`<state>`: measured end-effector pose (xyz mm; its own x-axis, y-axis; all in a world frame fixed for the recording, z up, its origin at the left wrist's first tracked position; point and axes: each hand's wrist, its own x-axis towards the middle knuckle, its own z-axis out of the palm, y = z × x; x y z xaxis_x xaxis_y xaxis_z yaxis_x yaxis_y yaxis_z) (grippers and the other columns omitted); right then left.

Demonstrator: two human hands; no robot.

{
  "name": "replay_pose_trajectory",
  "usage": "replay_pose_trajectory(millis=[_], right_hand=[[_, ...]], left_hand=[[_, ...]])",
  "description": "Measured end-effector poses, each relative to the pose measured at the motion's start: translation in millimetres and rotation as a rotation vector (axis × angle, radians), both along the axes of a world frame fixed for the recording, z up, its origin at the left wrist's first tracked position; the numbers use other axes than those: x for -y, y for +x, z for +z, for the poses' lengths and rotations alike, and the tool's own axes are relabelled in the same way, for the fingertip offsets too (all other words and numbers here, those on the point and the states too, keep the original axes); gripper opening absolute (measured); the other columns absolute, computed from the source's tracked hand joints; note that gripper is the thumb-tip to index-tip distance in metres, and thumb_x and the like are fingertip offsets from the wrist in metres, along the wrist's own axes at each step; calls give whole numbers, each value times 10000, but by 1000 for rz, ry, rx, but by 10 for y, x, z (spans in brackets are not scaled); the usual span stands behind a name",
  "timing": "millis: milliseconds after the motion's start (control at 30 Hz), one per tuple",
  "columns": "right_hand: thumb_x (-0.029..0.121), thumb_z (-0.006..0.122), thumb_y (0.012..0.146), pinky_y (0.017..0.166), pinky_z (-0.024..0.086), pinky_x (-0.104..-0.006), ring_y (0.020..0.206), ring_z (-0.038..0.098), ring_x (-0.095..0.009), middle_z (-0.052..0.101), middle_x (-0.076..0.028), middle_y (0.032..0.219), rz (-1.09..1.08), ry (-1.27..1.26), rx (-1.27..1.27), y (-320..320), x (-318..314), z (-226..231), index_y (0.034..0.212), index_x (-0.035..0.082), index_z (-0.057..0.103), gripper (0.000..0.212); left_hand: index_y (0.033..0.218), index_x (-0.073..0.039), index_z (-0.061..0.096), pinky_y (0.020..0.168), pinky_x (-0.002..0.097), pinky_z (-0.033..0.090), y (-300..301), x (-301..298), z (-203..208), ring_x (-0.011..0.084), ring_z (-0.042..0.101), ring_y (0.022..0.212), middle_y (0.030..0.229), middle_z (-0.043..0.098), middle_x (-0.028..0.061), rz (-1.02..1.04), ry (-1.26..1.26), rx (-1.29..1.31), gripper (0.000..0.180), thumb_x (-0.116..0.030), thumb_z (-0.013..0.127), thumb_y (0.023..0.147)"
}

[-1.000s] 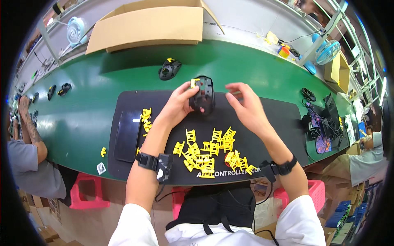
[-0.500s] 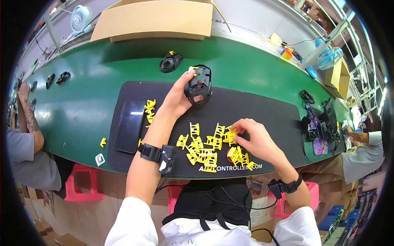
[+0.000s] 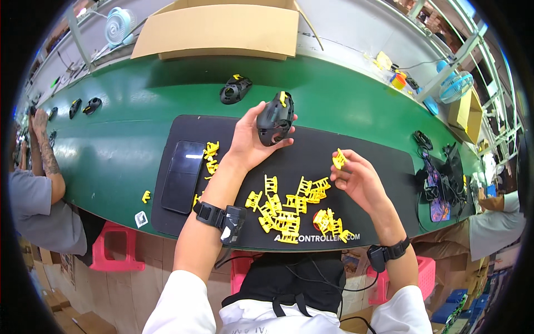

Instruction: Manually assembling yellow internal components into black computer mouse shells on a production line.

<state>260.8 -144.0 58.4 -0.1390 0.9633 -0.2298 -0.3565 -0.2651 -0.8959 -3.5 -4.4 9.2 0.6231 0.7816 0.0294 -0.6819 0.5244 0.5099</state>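
My left hand is wrapped round a black computer mouse shell, holding it above the far part of the dark desk mat. A yellow piece shows at the shell's top end. To the right, my right hand is raised over the mat and pinches a small yellow plastic part between thumb and fingers. Below and between the hands lies a loose heap of similar yellow parts. A smaller cluster of yellow parts sits on something red nearer the mat's front edge.
Another black mouse shell with a yellow piece stands beyond the mat. A black phone-like slab lies on the mat's left side, beside more yellow parts. A large cardboard box stands at the back. Co-workers sit at both sides.
My right hand has lifted from the heap with a yellow part in its fingers. My left hand has turned the mouse shell, so its outer side shows more.
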Motion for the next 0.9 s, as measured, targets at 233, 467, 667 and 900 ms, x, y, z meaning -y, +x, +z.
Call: replay_pose_trajectory(millis=[233,467,667,900], right_hand=[[329,590,1083,759,525,-304,946,713,-194,722,-74,1078,7,7,-68,-101,-444,-173,1271,64,642,329],[232,620,1076,748,557,-267,956,727,-159,719,-58,1084,65,6,-190,-137,-624,-13,1262,83,635,238],[124,638,1026,713,555,-243,937,709,-135,710,-62,1120,81,158,-18,-104,-1033,58,1334,65,604,316],[96,642,1031,758,519,-232,971,652,-113,695,-60,1197,111,264,-12,-136,-1388,96,1359,56,599,333]], left_hand=[[1503,-115,493,622,377,502,-21,-90,-180,198,626,912,1085,646,68,3,56,-36,719,-666,467,1041],[1588,-201,359,776,519,623,40,-64,-68,323,664,1179,1344,614,173,96,88,-124,494,-372,334,1125],[1559,-197,422,938,466,587,74,-22,-34,249,654,1194,1365,617,117,170,58,12,444,-296,434,1126],[1403,-87,598,933,376,509,45,-74,-61,177,664,1132,1274,682,61,132,30,21,406,-339,474,1110]])
